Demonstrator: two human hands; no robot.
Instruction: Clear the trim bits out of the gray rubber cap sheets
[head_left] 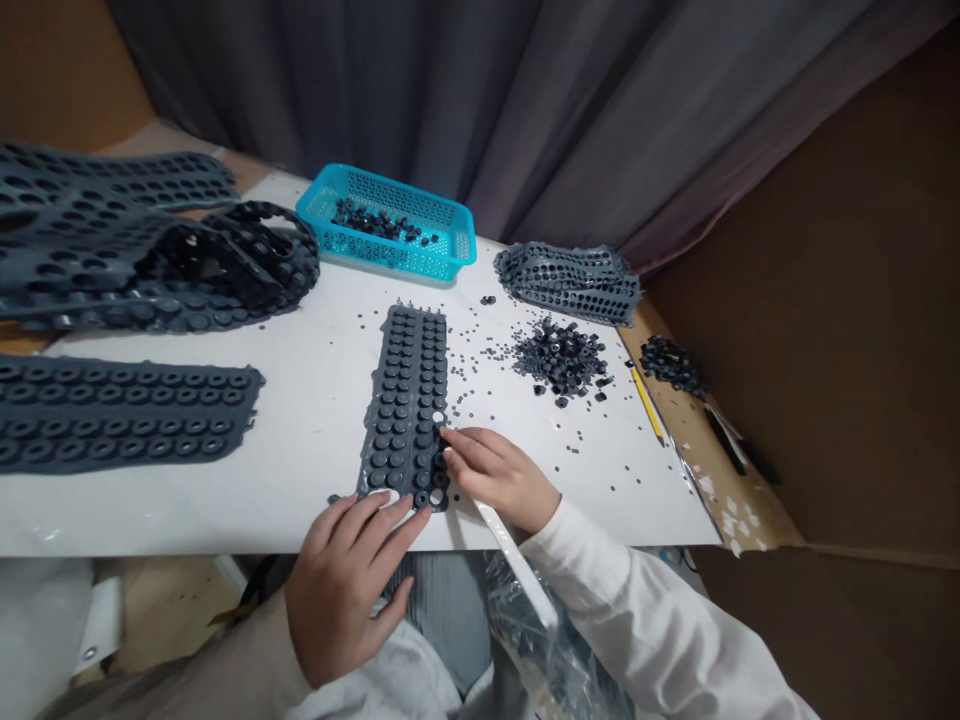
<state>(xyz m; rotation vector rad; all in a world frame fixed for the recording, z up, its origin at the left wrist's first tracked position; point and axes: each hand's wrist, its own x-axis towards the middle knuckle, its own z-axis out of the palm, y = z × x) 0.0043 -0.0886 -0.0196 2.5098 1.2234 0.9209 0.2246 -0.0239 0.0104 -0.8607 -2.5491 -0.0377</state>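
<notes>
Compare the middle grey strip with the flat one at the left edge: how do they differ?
Pose: the middle strip runs up the picture; the left strip lies across it, cut off by the frame.
Look: the middle strip's knobs seem mostly plain-topped; the left strip's show ringed centres.
Contact: the left hand touches the middle strip, not the left strip.
Both are grey with rows of round knobs.

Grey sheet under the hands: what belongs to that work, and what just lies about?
Apparently belong:
grey sheet, touched by left hand
white stick, seemingly in right hand
black bits, piled nearby

Apparently lying about:
yellow tool
white scraps
</notes>
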